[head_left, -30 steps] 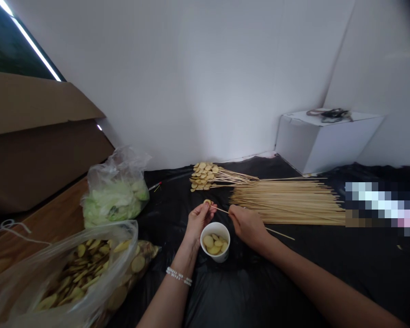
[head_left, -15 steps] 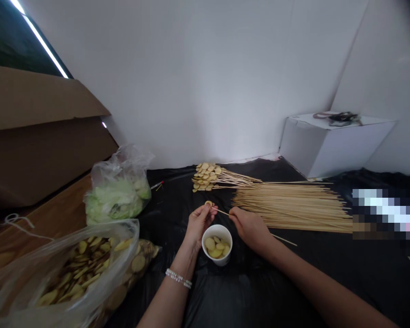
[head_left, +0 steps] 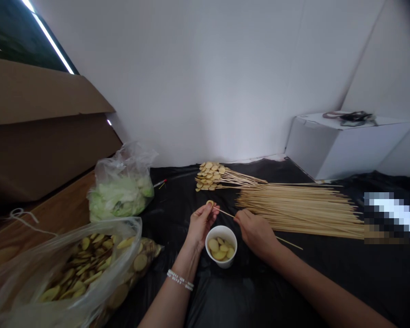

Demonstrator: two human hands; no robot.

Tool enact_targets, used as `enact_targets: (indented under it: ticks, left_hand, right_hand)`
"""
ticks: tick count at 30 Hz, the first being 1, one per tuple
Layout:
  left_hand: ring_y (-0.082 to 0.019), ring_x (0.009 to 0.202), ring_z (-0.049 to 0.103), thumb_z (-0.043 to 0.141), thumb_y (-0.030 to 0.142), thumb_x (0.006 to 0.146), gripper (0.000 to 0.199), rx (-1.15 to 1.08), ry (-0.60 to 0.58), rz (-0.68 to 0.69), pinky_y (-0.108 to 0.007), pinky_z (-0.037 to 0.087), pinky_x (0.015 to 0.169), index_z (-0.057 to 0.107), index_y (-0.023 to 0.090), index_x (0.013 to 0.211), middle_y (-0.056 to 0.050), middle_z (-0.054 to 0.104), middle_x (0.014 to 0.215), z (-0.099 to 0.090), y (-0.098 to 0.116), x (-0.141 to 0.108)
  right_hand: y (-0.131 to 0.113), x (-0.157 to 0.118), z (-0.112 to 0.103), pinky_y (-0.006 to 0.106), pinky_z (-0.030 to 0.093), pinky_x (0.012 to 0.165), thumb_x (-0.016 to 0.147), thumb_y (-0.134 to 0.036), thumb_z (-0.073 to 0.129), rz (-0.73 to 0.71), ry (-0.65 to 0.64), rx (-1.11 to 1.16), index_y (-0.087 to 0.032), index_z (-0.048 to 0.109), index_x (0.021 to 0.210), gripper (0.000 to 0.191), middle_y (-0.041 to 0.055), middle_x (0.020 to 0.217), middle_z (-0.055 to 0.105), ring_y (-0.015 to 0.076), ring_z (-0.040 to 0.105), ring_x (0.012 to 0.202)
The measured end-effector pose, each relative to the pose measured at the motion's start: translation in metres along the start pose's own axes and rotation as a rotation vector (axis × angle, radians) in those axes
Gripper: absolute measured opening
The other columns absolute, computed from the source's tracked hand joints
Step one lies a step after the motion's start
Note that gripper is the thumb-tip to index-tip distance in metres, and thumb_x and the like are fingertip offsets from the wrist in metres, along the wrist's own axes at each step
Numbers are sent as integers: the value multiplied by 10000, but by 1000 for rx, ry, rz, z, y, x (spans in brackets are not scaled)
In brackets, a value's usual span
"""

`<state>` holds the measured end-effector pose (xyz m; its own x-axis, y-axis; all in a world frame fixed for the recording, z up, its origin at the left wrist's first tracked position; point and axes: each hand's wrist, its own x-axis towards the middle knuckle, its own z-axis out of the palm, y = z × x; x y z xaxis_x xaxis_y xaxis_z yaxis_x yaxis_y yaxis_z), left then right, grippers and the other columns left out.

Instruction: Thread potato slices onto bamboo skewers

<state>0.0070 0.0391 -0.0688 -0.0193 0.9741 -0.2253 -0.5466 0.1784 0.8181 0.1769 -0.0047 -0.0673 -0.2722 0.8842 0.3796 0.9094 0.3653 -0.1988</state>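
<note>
Between the fingers of my left hand is a pale yellow potato slice. My right hand is closed around a thin wooden skewer, whose far end meets the slice at my left fingertips; how deep it goes in is hidden. The skewer's other end sticks out behind my right hand. Just below and between the hands stands a white cup with several slices in it. Beyond them lies a pile of skewered slices, and right of that a wide bundle of bare skewers.
At left, an open plastic bag of slices sits in front of a clear bag of pale green leaves. A cardboard box stands behind them. A white box is at back right. Black sheeting covers the work surface.
The whole view has shifted slightly, so things appear a little farther right. Both hands keep the same hold on the slice and skewer, with hardly any movement between them.
</note>
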Motion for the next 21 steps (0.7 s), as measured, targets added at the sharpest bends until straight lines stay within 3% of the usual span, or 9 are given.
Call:
enact_targets:
  ticks: [5,13,21]
  left_hand:
    - [-90,618,638,787,270,645,228,25,2,-1,-155,481,565,710,97,772,-93,721,762,0,-1,0]
    - [-94,611,637,787,284,640,232,35,1,-16,-160,480,550,715,102,765,-89,720,756,1,-3,0]
    - [-86,610,636,787,262,646,216,12,-8,-22,-144,486,547,719,98,769,-95,725,759,1,-3,0]
  right_hand:
    - [-3,0,-2,283,228,536,948,-233,371,19,-39,13,-192,568,842,227,24,801,622,148,562,672]
    - [-3,0,-5,260,264,566,930,-196,400,53,14,63,-185,556,833,184,25,822,626,135,568,718]
    - [-4,3,-7,271,256,551,964,-241,347,94,-141,51,-187,560,880,235,34,802,673,160,620,722]
